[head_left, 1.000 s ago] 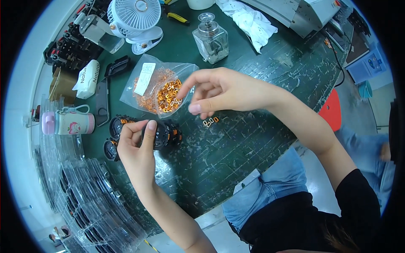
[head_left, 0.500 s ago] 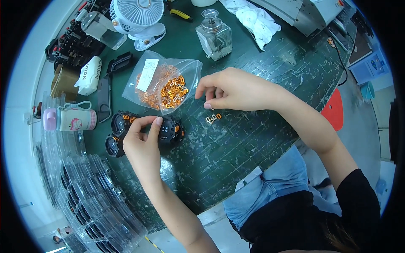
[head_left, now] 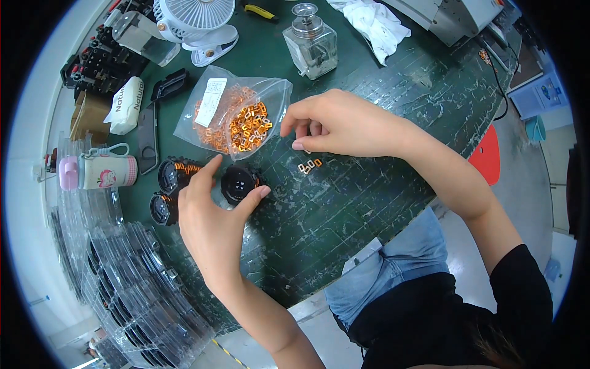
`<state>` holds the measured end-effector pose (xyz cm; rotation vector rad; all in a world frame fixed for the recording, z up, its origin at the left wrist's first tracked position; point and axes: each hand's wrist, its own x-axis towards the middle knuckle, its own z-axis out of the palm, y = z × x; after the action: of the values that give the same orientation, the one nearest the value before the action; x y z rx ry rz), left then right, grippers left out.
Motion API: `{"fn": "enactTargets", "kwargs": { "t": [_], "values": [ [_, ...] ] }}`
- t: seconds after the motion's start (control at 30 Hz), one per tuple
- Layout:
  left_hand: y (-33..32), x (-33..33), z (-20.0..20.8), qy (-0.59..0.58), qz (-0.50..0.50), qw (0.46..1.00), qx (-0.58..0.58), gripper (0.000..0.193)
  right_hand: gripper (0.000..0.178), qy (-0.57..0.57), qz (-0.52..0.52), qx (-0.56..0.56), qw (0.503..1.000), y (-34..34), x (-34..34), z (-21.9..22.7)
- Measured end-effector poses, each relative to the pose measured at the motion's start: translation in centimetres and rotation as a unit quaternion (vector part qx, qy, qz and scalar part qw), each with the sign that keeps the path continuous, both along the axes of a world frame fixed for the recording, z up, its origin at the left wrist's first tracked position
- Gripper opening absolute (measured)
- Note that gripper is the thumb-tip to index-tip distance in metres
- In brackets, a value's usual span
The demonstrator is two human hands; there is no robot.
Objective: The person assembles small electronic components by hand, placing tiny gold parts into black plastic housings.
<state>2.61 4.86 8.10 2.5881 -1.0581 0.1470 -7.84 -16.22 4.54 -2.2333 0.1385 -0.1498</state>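
Observation:
My left hand (head_left: 214, 221) is spread wide, thumb and index finger on two sides of a round black part (head_left: 238, 183) with a hollow dark face. The thumb tip lies at its right edge; whether it presses there I cannot tell. Above a few small loose orange-and-silver oblong rings (head_left: 310, 165), my right hand (head_left: 335, 126) hovers with bent fingers, thumb and index apart. Just beyond lies a clear plastic bag (head_left: 279, 98) filled with many orange rings (head_left: 251, 126). Beside my left hand stand more black round parts (head_left: 172, 175), with orange pieces round their sides.
Farther off are a glass pump bottle (head_left: 311, 49), a white clip fan (head_left: 200, 24), a yellow-handled tool (head_left: 260, 11) and a white cloth (head_left: 375, 27). A pink-lidded flask (head_left: 104, 172) and stacked clear trays (head_left: 135, 277) line the left. A grey machine (head_left: 445, 18) occupies the back right.
My left thumb has swung away from the index finger to the black part's lower right, and the hollow face now shows. My right hand has barely moved.

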Motion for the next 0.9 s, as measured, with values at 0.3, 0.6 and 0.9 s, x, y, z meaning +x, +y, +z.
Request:
{"fn": "enactTargets", "kwargs": {
  "t": [0.3, 0.6, 0.9],
  "values": [
    [-0.4, -0.1, 0.7, 0.144, -0.001, 0.989, -0.015, 0.06, 0.022, -0.003, 0.004, -0.015, 1.0, 0.1, -0.2, 0.2],
    [-0.2, 0.3, 0.8, 0.306, -0.028, 0.879, -0.364, 0.053, 0.044, -0.086, 0.003, -0.015, 0.996, 1.7, -0.2, 0.4],
    [-0.8, -0.1, -2.1, 0.659, -0.125, 0.618, -0.409, 0.083, 0.068, -0.367, -0.006, -0.017, 0.93, 3.8, 0.1, 0.0]
  ]
}}
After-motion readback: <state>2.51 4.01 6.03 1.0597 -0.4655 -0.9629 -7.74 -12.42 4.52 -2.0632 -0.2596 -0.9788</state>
